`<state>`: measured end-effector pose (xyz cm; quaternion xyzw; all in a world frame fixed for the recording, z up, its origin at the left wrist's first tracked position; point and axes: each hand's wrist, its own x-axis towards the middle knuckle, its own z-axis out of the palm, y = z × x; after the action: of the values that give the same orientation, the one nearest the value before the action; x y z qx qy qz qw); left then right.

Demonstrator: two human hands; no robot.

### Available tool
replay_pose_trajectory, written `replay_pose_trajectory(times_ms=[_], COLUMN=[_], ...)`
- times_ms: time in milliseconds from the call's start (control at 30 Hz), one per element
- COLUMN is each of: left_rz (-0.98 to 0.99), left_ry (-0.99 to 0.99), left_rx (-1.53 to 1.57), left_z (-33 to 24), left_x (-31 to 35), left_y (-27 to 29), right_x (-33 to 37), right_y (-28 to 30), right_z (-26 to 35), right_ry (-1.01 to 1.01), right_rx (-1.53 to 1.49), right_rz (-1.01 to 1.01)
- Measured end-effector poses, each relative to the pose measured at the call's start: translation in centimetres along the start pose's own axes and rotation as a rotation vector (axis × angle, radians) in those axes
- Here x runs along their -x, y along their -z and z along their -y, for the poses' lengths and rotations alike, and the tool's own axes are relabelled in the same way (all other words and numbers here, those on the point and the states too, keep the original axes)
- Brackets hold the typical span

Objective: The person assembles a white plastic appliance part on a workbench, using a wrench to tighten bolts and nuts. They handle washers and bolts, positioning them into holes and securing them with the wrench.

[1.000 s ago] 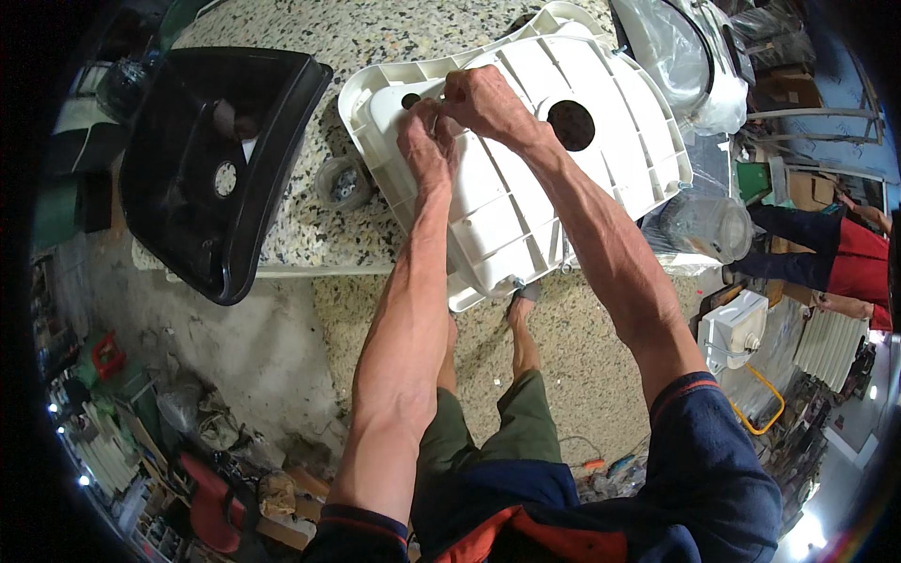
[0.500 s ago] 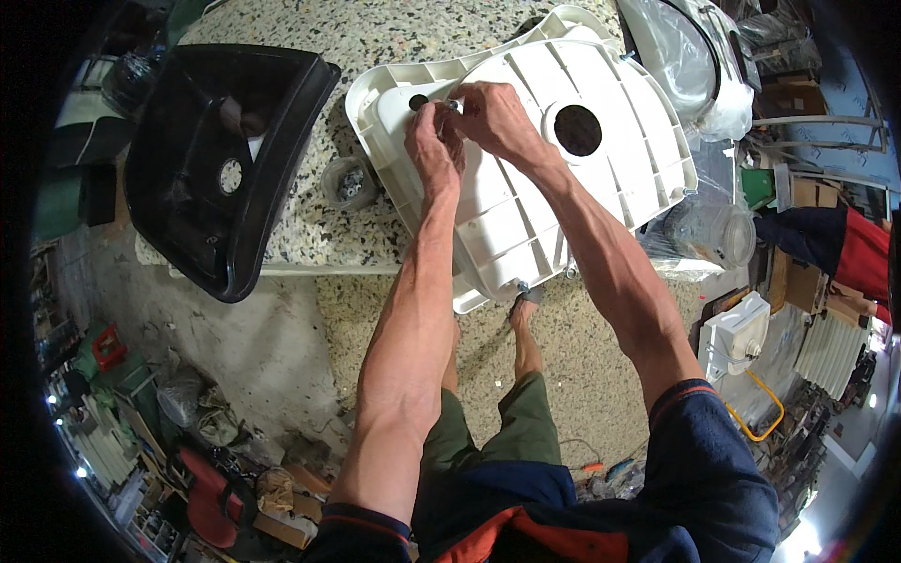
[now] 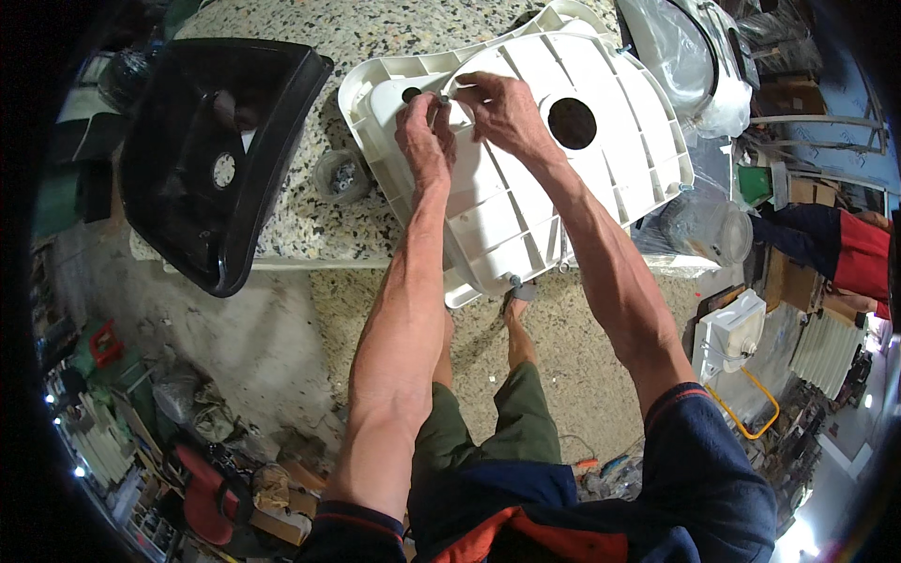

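So we've got the panel point(image 3: 516, 211) on the surface point(image 3: 375, 33), basin point(image 3: 169, 178) to its left, both sticking out past our edge. A tub point(image 3: 338, 198) of hardware point(image 3: 345, 176) sits between them. Right of the panel: wrapped bundle point(image 3: 680, 56) farther back, jar point(image 3: 704, 230) nearer us.

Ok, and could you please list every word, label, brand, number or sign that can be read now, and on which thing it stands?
No text can be read in this view.
White moulded piece: none readable.
Black basin: none readable.
Blue sheet at the right: faint marks, too blurred to tell whether they are letters.
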<state>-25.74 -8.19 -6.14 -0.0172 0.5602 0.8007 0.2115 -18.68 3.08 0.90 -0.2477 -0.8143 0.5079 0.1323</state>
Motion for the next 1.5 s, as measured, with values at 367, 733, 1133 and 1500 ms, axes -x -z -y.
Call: replay_pose_trajectory(times_ms=[367, 733, 1133, 1500], left_rz=[-0.023, -0.029, 0.071, 0.041], left_ry=[-0.198, 0.106, -0.529, -0.439], left_rx=[-0.362, -0.051, -0.887, -0.908], left_z=[0.3, 0.0, -0.5, -0.4], left_x=[0.1, -0.1, 0.8, 0.8], left_y=[0.3, 1.3, 0.8, 0.8], right_x=[-0.7, -0.6, -1.5, -1.0], right_y=[1.0, 0.5, 0.3, -0.1], right_z=[-0.4, -1.2, -2.0, -2.4], right_ry=[-0.098, -0.091, -0.086, -0.043], right_rx=[-0.132, -0.281, -0.224, -0.248], right_rz=[0.196, 0.207, 0.117, 0.089])
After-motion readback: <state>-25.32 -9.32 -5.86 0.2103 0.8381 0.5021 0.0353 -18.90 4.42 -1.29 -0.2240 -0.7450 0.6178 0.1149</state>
